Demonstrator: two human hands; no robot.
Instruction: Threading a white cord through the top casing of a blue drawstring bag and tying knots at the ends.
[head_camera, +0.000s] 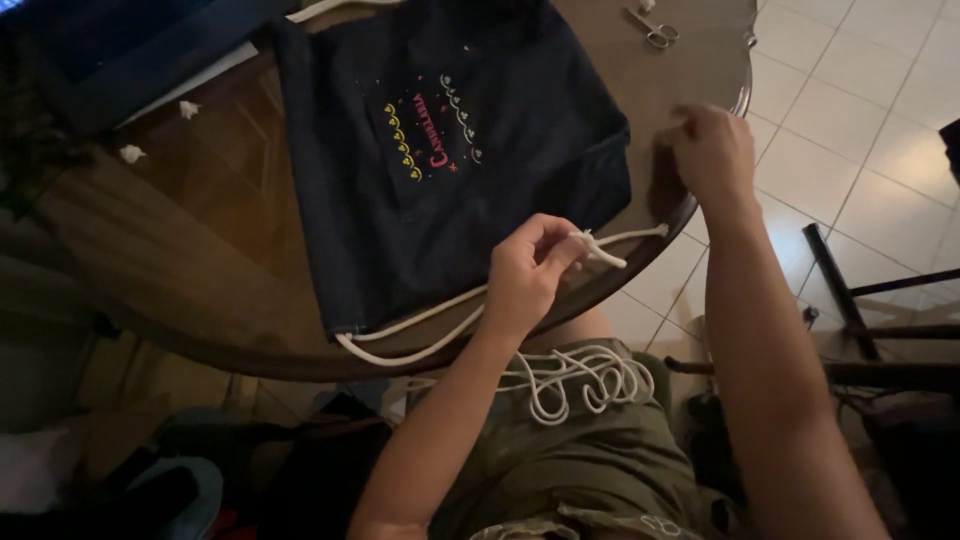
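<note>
— What do we have in our fingers (556, 240) here?

— Our left hand (525, 272) is pinched closed around the end of a white cord (600, 250), its short tip poking out toward 3 o'clock. Our right hand (712, 150), at about 2 o'clock from the left, is curled at the table's (180, 270) edge; it is blurred, so we cannot tell whether it grips the cord or only presses there.

— And the cord itself?

— It runs along the near hem of a dark fabric drawstring bag (450, 190) lying flat on the table, with spare length looped on our lap at 6 o'clock. We judge it light, limp and slightly slick, best held close to its end. The bag looks soft and floppy.

— Anything else?

— Small scissors (652, 28) at 1 o'clock, well apart.
</note>
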